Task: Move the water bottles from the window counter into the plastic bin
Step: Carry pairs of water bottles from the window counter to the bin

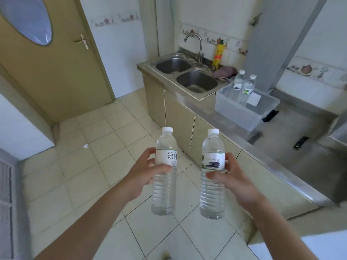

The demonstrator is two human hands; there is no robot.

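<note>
Judging from how things lie, the task is seen to be partly done: two water bottles [242,87] are already stood upright, side by side, in the plastic bin [242,111], against its wall nearest the sink [197,82]. The bin itself is set on the desk [293,162], just beside the sink and near the desk's front edge. Two further bottles are being carried over the tiled floor [97,147], well apart from the bin. The left hand [144,173] is closed around the left bottle [165,173] at its label, with the thumb laid across the front and the fingers wrapped behind. The right hand [234,181] is closed in the same way around the right bottle [213,175], just under its label. Both bottles are held upright, caps up, near each other but not touching, and both appear to be full and capped. What is left, as far as can be told, is for these two to be brought across to the desk and lowered into the free part of the bin, where room is plainly to be had beside the pair already placed. The window counter is not shown here, so whether more bottles wait there cannot be told.
</note>
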